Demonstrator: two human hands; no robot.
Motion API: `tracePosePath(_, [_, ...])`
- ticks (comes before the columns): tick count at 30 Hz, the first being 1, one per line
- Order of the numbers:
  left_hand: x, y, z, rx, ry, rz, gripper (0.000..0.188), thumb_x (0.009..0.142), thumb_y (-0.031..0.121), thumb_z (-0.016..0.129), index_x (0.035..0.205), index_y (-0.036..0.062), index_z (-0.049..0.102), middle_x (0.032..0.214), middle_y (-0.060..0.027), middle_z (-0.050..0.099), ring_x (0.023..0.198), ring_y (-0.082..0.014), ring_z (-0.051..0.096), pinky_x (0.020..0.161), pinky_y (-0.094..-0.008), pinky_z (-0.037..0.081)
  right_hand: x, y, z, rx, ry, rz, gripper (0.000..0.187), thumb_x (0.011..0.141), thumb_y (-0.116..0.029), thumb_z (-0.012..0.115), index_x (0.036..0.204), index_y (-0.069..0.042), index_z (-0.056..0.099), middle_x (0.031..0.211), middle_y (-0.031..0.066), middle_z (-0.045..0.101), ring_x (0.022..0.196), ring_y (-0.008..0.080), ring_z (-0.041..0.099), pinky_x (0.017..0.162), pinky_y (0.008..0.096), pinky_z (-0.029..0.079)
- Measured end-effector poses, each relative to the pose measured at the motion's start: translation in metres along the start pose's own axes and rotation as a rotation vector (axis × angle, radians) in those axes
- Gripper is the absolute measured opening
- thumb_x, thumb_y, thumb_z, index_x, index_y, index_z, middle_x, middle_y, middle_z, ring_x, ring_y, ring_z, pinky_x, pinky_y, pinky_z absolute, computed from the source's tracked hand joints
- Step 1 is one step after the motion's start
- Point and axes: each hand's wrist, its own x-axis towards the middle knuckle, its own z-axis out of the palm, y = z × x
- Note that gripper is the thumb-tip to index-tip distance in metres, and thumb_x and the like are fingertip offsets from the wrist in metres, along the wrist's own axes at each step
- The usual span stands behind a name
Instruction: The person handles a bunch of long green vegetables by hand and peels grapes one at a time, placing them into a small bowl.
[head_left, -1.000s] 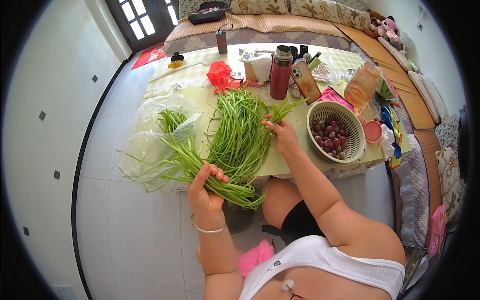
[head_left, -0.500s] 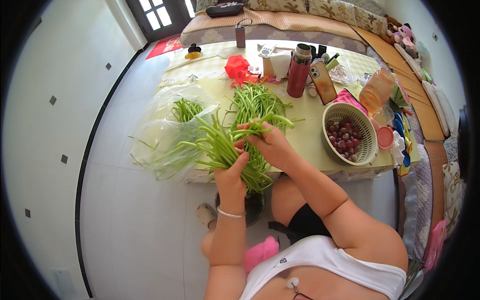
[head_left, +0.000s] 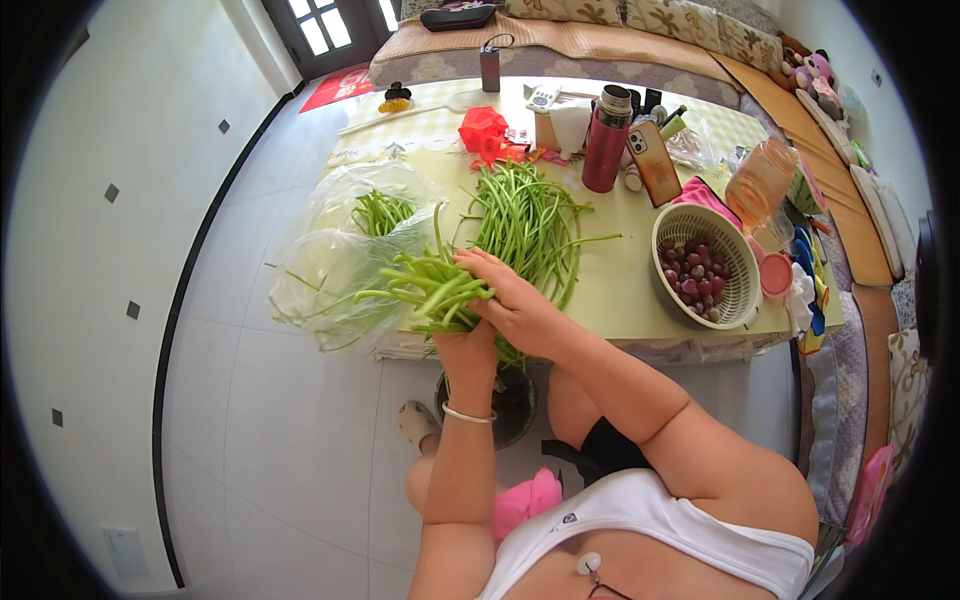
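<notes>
A thick bunch of long green vegetable stems is gripped in my left hand, just over the table's near edge. My right hand presses against the right side of the same bunch, its fingers wrapped over the stems; some fingertips are hidden. Beyond my hands, a loose pile of similar green stems lies on the table. To the left, a clear plastic bag has more stems in and around it. Below my hands, a dark round container stands on the floor, partly covered.
A white colander of grapes stands at the table's right. Behind it are a red thermos, a phone and a pinkish plastic jar. A crumpled red bag lies farther back, before the sofa.
My right hand has moved left and down onto the bunch; the few stems it held apart now sit with the rest. The bunch tilts lower and more to the left.
</notes>
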Motion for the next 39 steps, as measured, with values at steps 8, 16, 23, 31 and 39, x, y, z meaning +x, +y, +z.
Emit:
tracePosePath(8, [0.009,0.007,-0.006,-0.092,0.137,0.007,0.026,0.081,-0.004,0.067,0.106,-0.0021,0.059,0.099,-0.01,0.066,0.091,-0.019,0.063,0.086,-0.0331,0.051,-0.022,0.014,0.002,0.235,0.017,-0.06,0.064,0.096,-0.028,0.056,0.148,-0.002,0.03,0.155,0.0207,0.026,0.144,0.0309,0.025,0.116,0.0383,0.021])
tracePosePath(16, [0.017,0.044,-0.02,-0.439,0.201,0.014,0.016,0.086,-0.002,0.063,0.101,-0.0007,0.056,0.09,-0.0105,0.061,0.081,-0.0206,0.06,0.083,-0.0446,0.055,-0.059,0.079,-0.009,-0.179,-0.073,0.047,0.055,0.1,-0.043,0.038,0.145,-0.011,0.04,0.156,0.0082,0.028,0.146,0.028,0.019,0.117,0.0521,0.004])
tracePosePath(23, [0.0,0.109,-0.06,-0.616,0.13,0.129,0.025,0.088,0.002,0.062,0.108,-0.0017,0.048,0.099,-0.009,0.054,0.085,-0.0177,0.055,0.087,-0.037,0.048,-0.061,0.092,-0.007,-0.305,-0.147,0.006,0.051,0.1,-0.039,0.042,0.143,-0.011,0.043,0.159,0.0064,0.021,0.147,0.028,0.015,0.117,0.0528,0.008])
tracePosePath(31, [-0.033,0.172,-0.101,-1.061,-0.054,0.242,0.021,0.089,-0.004,0.057,0.102,0.0018,0.043,0.093,-0.0074,0.047,0.082,-0.0172,0.052,0.082,-0.0343,0.047,-0.059,0.088,-0.005,-0.404,-0.131,-0.014,0.048,0.094,-0.013,0.053,0.141,-0.011,0.045,0.159,0.0067,0.02,0.147,0.0287,0.016,0.116,0.0536,0.013])
tracePosePath(39, [-0.048,0.187,-0.113,-1.068,-0.022,0.241,0.019,0.089,-0.004,0.055,0.101,0.0017,0.041,0.09,-0.0078,0.042,0.081,-0.0177,0.047,0.077,-0.0342,0.044,-0.069,0.079,-0.009,-0.072,0.185,-0.146,0.039,0.082,0.004,0.06,0.12,-0.005,0.061,0.137,0.0129,0.053,0.131,0.0312,0.045,0.109,0.0435,0.033])
